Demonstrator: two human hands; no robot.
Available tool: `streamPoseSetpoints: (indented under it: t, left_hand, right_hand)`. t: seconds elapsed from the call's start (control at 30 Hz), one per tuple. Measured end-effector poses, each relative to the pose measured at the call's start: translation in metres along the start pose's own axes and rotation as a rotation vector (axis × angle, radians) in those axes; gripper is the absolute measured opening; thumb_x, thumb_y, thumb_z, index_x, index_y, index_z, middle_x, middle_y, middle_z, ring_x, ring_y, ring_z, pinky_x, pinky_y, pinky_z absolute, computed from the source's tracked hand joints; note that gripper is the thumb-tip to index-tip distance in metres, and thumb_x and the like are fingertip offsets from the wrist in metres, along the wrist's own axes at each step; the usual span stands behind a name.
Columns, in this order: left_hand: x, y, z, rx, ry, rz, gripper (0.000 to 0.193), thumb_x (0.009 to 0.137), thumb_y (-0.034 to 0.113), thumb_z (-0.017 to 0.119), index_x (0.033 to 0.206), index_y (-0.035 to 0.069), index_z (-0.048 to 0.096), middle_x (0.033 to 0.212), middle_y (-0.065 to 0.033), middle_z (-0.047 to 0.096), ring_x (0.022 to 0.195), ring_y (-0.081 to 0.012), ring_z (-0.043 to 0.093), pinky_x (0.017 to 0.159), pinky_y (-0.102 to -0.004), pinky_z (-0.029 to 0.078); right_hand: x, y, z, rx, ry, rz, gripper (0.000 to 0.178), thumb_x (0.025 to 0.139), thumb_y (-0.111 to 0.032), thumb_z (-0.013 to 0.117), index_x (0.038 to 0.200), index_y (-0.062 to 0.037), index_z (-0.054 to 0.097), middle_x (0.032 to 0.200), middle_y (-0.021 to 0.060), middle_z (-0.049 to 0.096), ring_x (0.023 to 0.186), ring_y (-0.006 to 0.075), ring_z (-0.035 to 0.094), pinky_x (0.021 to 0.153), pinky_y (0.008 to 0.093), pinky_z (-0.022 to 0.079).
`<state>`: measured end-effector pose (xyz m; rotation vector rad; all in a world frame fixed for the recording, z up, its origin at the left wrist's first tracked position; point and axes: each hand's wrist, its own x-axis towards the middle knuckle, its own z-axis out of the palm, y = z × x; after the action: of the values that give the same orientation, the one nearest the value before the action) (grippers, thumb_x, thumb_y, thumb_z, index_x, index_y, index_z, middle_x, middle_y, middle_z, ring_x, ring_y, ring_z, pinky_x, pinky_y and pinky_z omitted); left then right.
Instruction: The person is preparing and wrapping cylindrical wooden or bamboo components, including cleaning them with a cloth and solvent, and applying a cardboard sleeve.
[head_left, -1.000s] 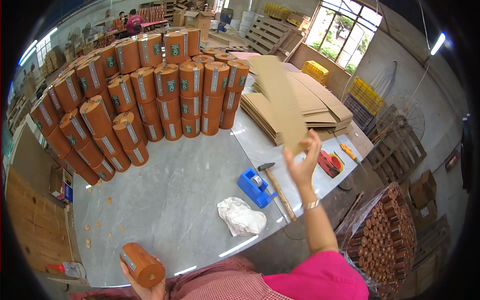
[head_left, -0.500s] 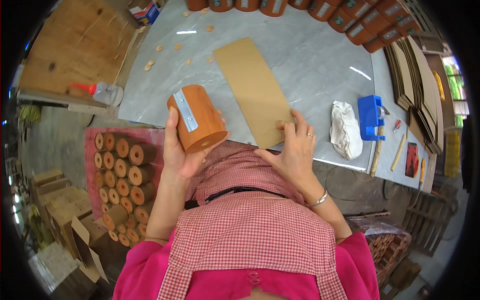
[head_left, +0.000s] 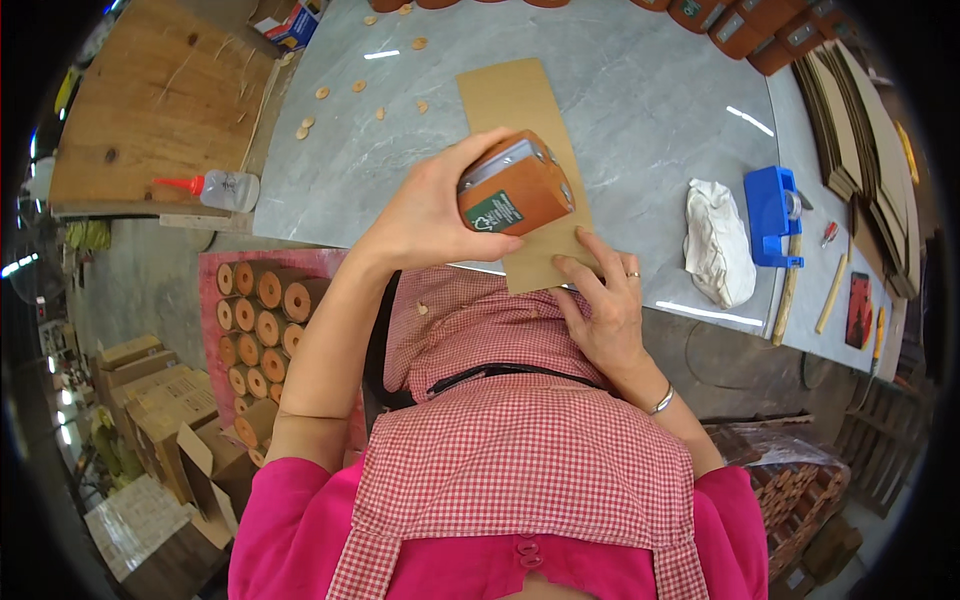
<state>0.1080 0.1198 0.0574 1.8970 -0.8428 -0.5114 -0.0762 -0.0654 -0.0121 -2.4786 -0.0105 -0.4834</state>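
Observation:
My left hand [head_left: 432, 200] is wrapped round a reddish-brown wooden cylinder [head_left: 535, 190], thumb along its lower side. The cylinder is tilted above the table, showing a pale metal strip and a dark green label. Beneath it lies a long brown cardboard sheet [head_left: 513, 90], reaching the table's near edge. My right hand [head_left: 610, 310] pinches that sheet's near end at the right corner, two fingers on top and the thumb down by the edge. A crumpled white cloth [head_left: 718, 245] and a blue tape dispenser [head_left: 770, 215] lie to the right of this hand.
More cylinders [head_left: 735, 30] are stacked at the table's far right, beside folded cardboard [head_left: 835, 125]. Small wooden discs [head_left: 419, 43] are scattered far left. A red-tipped bottle [head_left: 228, 190] stands left. Bored wooden cylinders [head_left: 260, 325] fill a red pallet below; open boxes [head_left: 165, 410] lie beyond.
My left hand has moved right and up and turned the cylinder, so the green label shows and it is over the cardboard. My right hand stays at the sheet's near end.

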Motion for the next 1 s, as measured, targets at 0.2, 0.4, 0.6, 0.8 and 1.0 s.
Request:
streamPoseSetpoints:
  t: [0.2,0.4,0.6,0.8,1.0]
  left_hand:
    - [0.029,0.015,0.013,0.15,-0.18,0.025,0.093,0.059,0.027,0.088,0.141,0.001,0.053,0.127,-0.018,0.066,0.117,-0.0298,0.065,0.102,-0.0393,0.05]
    - [0.039,0.013,0.023,0.24,-0.216,0.029,0.089,0.058,0.026,0.086,0.138,0.002,0.056,0.122,-0.0195,0.069,0.111,-0.0341,0.068,0.097,-0.0416,0.053]
    - [0.043,0.021,0.024,0.255,-0.272,-0.1,0.093,0.059,0.024,0.087,0.142,0.002,0.053,0.13,-0.0178,0.066,0.119,-0.0298,0.064,0.104,-0.0393,0.049]
    - [0.048,0.017,0.025,0.26,-0.288,-0.1,0.092,0.059,0.024,0.086,0.143,0.002,0.053,0.13,-0.0179,0.065,0.119,-0.0299,0.064,0.103,-0.0392,0.049]
    - [0.052,0.014,0.027,0.283,-0.31,-0.115,0.093,0.06,0.024,0.086,0.143,0.002,0.052,0.13,-0.0185,0.065,0.119,-0.0312,0.064,0.103,-0.0392,0.049]
  right_hand:
    - [-0.002,0.003,-0.003,-0.04,0.035,0.008,0.035,0.074,-0.016,0.082,0.108,-0.0119,0.075,0.134,0.0057,0.061,0.102,0.026,0.057,0.081,0.0385,0.042]
    - [-0.005,0.007,-0.002,-0.005,0.044,0.033,0.031,0.077,-0.02,0.08,0.107,-0.012,0.075,0.133,0.0051,0.061,0.101,0.0249,0.057,0.082,0.0385,0.041]
    - [-0.007,0.008,-0.002,0.033,0.048,0.044,0.03,0.078,-0.021,0.079,0.107,-0.0117,0.075,0.134,0.0053,0.061,0.099,0.0238,0.057,0.081,0.038,0.04]
    - [-0.007,0.01,-0.002,0.031,0.061,0.045,0.033,0.075,-0.018,0.082,0.107,-0.0126,0.075,0.132,0.0055,0.062,0.101,0.0249,0.056,0.08,0.0385,0.04]
    - [-0.003,0.013,-0.002,0.045,0.046,0.044,0.03,0.078,-0.019,0.079,0.106,-0.0115,0.075,0.131,0.0064,0.062,0.099,0.0245,0.056,0.082,0.0384,0.04]
